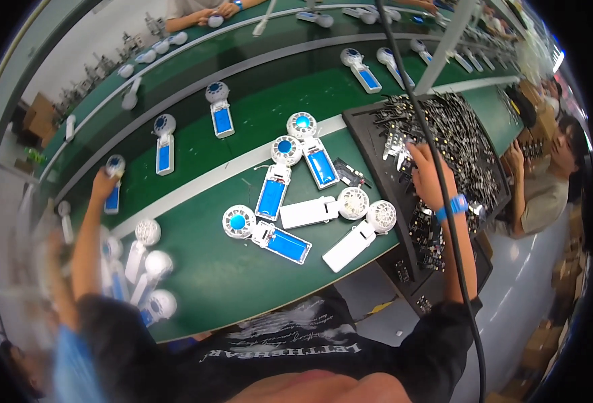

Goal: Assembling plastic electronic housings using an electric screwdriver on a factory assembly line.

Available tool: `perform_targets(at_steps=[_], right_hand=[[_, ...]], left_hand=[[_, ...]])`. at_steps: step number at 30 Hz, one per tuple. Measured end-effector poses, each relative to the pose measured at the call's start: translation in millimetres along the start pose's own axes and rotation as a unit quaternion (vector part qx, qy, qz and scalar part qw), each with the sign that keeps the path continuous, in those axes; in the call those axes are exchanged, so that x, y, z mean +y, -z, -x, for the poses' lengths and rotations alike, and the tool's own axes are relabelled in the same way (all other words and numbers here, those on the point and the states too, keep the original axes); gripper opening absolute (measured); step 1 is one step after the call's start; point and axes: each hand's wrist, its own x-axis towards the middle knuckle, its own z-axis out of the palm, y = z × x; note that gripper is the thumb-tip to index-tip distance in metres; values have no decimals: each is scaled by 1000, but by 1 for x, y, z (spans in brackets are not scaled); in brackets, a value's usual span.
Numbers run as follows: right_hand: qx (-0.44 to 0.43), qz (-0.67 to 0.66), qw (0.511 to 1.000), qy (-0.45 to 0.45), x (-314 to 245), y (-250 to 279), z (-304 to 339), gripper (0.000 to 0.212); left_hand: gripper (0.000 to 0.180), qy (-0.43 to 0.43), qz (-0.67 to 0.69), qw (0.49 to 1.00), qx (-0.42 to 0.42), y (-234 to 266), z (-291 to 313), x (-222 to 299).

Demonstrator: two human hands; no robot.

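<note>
At the far left, my left hand is closed on a handheld fan with a round white head and a blue panel in its handle. My right hand is over a black tray, its fingers bent down among small circuit boards with dark wires. Whatever its fingertips hold is hidden. Between my hands, several white handheld fans lie on the green table; one open fan shows its blue inside, and another fan lies with its white casing up.
A green conveyor carries spaced fans beyond a pale rail. More fans lie at the left. A black cable hangs before my right arm. A co-worker sits at the right; another person's hands work across the line.
</note>
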Motion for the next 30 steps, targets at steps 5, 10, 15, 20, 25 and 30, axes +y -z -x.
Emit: perform_targets(at_steps=[5,10,15,20,25,30], right_hand=[[16,189,982,-8,87,-61,-62,53],[-65,252,959,-108,101,-67,-77,26],[72,86,993,-33,44,-26,-74,32],[80,-209,975,16,-78,6,10,42],[-74,-479,872,-70,-176,-34,56,61],[-187,-648,738,-18,-293,-66,60,68]], left_hand=[[50,-86,125,988,25,56,92,164],[60,-105,177,974,-96,76,288,313],[74,-111,309,937,-118,4,330,321],[52,-82,294,952,-14,-35,310,295],[29,-2,313,950,16,-26,327,275],[19,-25,324,943,75,-24,326,275]])
